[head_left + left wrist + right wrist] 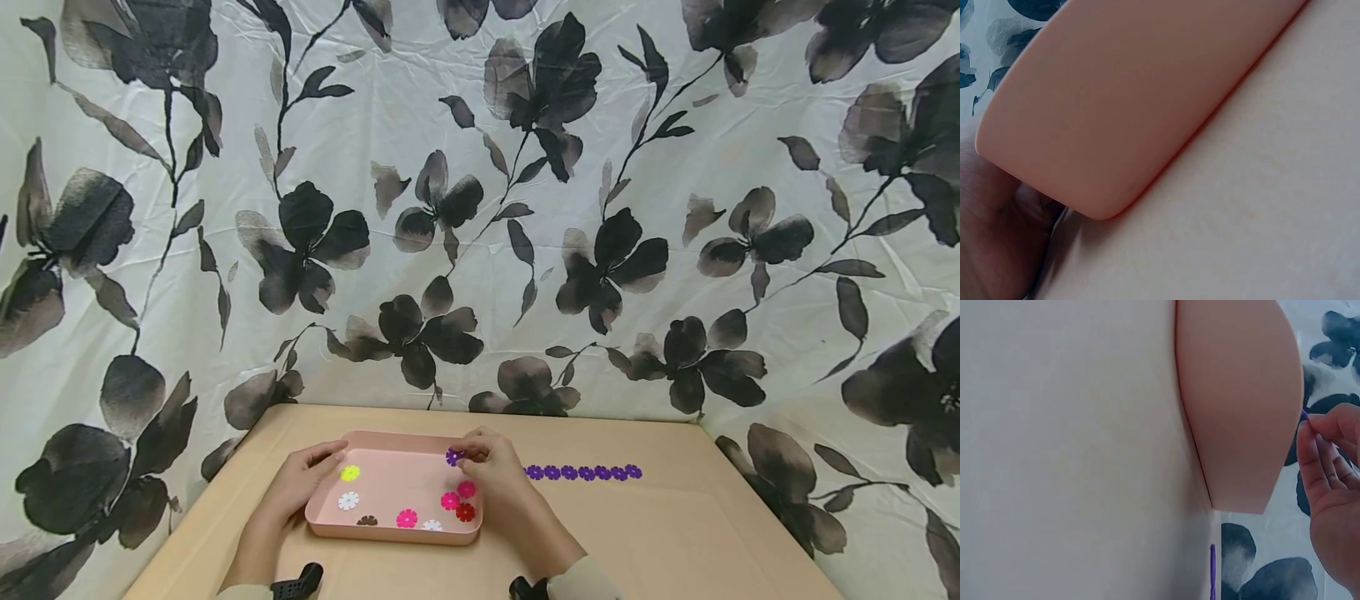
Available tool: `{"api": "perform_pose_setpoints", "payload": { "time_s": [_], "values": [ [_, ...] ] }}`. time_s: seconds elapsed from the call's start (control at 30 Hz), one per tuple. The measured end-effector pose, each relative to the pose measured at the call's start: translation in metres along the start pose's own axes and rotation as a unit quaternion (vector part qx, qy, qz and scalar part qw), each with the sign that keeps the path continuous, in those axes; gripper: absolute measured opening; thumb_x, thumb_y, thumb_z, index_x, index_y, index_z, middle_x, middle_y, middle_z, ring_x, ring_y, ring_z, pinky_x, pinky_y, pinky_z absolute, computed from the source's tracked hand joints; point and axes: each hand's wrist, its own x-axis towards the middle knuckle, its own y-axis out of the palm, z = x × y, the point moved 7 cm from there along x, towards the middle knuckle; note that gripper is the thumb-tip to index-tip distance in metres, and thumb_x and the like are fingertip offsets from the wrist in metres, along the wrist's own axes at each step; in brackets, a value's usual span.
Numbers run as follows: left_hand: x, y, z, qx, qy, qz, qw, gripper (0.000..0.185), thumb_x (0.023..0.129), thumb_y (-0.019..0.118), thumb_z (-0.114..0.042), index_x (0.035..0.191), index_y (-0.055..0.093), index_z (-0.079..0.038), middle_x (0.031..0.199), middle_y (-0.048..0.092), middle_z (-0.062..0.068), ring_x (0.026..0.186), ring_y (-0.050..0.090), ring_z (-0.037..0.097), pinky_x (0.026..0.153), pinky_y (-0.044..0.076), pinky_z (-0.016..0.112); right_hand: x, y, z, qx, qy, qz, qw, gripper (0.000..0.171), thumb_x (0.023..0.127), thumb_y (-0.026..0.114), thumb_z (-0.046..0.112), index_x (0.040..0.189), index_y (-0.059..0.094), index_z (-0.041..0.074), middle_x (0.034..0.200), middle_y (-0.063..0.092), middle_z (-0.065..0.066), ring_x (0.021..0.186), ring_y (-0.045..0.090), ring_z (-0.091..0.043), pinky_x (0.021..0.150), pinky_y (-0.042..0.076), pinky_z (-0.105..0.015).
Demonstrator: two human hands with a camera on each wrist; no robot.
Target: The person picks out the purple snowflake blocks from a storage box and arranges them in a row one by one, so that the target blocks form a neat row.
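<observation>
A shallow pink tray (pixel 390 533) stands on the table with small flower-shaped pieces lying in it. My left hand (pixel 300 475) holds the tray's left side, fingers over the rim; in the left wrist view the tray wall hides part of this hand (pixel 991 219). Over the back right corner, my right hand (pixel 495 479) pinches a purple flower-shaped piece (pixel 453 457) between thumb and fingertips. The right wrist view shows this piece edge-on just above the tray's rim. Inside the tray are a yellow piece (pixel 350 473), a red piece (pixel 465 512), plus several pink, white and brown ones.
To the right of the tray, a straight row of several purple flower-shaped pieces (pixel 587 473) lies on the light wooden table (pixel 637 542). Behind the table hangs a white cloth (pixel 525 275) printed with dark flowers. Both wrists wear black straps.
</observation>
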Motion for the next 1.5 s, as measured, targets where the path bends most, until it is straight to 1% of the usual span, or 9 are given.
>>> {"api": "perform_pose_setpoints", "payload": {
  "time_s": [0.13,0.3,0.47,0.67,0.9,1.03,1.17,1.3,1.5],
  "values": [
    [0.001,0.000,0.001,-0.001,0.000,0.002,1.0000,0.055,0.105,0.061,-0.043,0.149,0.058,-0.011,0.158,0.050,0.015,0.151,0.041,0.036,0.122,0.037,0.055,-0.003,-0.008,-0.002,0.007,0.008,-0.013,1.000,0.024,0.094,0.072,-0.002,0.108,0.083,0.014,0.107,0.065,-0.006,0.097,0.063,-0.022,0.082,0.060,-0.021],
    [0.001,0.001,0.001,-0.005,-0.002,0.004,1.0000,0.054,0.105,0.061,-0.042,0.150,0.058,-0.012,0.158,0.051,0.014,0.151,0.042,0.035,0.121,0.038,0.054,-0.004,-0.022,-0.002,0.004,-0.008,-0.028,1.000,0.025,0.094,0.071,-0.002,0.108,0.082,0.014,0.109,0.067,-0.008,0.096,0.063,-0.021,0.081,0.058,-0.020],
    [0.001,0.002,0.001,-0.007,-0.003,0.004,1.0000,0.052,0.106,0.060,-0.040,0.149,0.058,-0.012,0.158,0.052,0.013,0.150,0.043,0.034,0.121,0.040,0.051,-0.005,-0.043,-0.004,-0.014,-0.023,-0.047,0.999,0.025,0.093,0.071,-0.004,0.111,0.081,0.010,0.109,0.068,-0.010,0.093,0.066,-0.018,0.078,0.060,-0.020],
    [0.001,0.002,0.002,-0.004,-0.005,0.002,1.0000,0.052,0.106,0.060,-0.041,0.149,0.059,-0.012,0.157,0.052,0.013,0.149,0.044,0.032,0.119,0.042,0.046,-0.009,-0.072,-0.007,-0.048,-0.034,-0.087,0.995,0.022,0.093,0.073,-0.002,0.110,0.080,0.010,0.108,0.072,-0.009,0.088,0.069,-0.014,0.076,0.060,-0.019],
    [0.001,0.001,0.003,-0.001,-0.006,-0.001,1.0000,0.051,0.106,0.061,-0.041,0.149,0.059,-0.013,0.157,0.053,0.013,0.149,0.045,0.032,0.118,0.044,0.046,-0.013,-0.103,-0.010,-0.081,-0.061,-0.126,0.987,0.021,0.091,0.076,-0.001,0.107,0.082,0.012,0.104,0.071,-0.007,0.085,0.068,-0.011,0.076,0.059,-0.019],
    [0.000,0.001,0.004,-0.004,-0.008,0.000,1.0000,0.052,0.105,0.061,-0.041,0.149,0.059,-0.013,0.157,0.052,0.012,0.149,0.044,0.032,0.119,0.042,0.047,-0.017,-0.119,-0.014,-0.078,-0.056,-0.141,0.985,0.022,0.091,0.076,0.000,0.109,0.082,0.012,0.104,0.070,-0.008,0.085,0.068,-0.010,0.076,0.058,-0.017],
    [0.001,0.002,0.004,-0.005,-0.008,0.001,1.0000,0.053,0.105,0.061,-0.041,0.149,0.059,-0.012,0.157,0.052,0.013,0.150,0.044,0.034,0.120,0.040,0.052,-0.021,-0.136,-0.017,-0.066,-0.051,-0.155,0.984,0.022,0.092,0.076,-0.001,0.111,0.080,0.007,0.105,0.069,-0.013,0.088,0.067,-0.011,0.076,0.058,-0.016],
    [0.002,0.001,0.003,-0.006,-0.006,0.002,1.0000,0.052,0.106,0.061,-0.040,0.149,0.058,-0.012,0.158,0.051,0.014,0.150,0.043,0.036,0.121,0.039,0.054,-0.026,-0.155,-0.023,-0.049,-0.032,-0.172,0.983,0.022,0.092,0.075,0.000,0.113,0.079,0.005,0.107,0.068,-0.016,0.091,0.067,-0.010,0.077,0.057,-0.016],
    [0.002,0.000,0.003,-0.009,-0.004,0.002,0.9999,0.050,0.106,0.061,-0.038,0.149,0.059,-0.012,0.158,0.051,0.015,0.150,0.042,0.036,0.121,0.038,0.055,-0.034,-0.182,-0.033,-0.036,-0.007,-0.195,0.980,0.024,0.094,0.075,0.002,0.117,0.077,0.001,0.113,0.069,-0.019,0.088,0.068,-0.005,0.078,0.059,-0.017]
  ]
}}
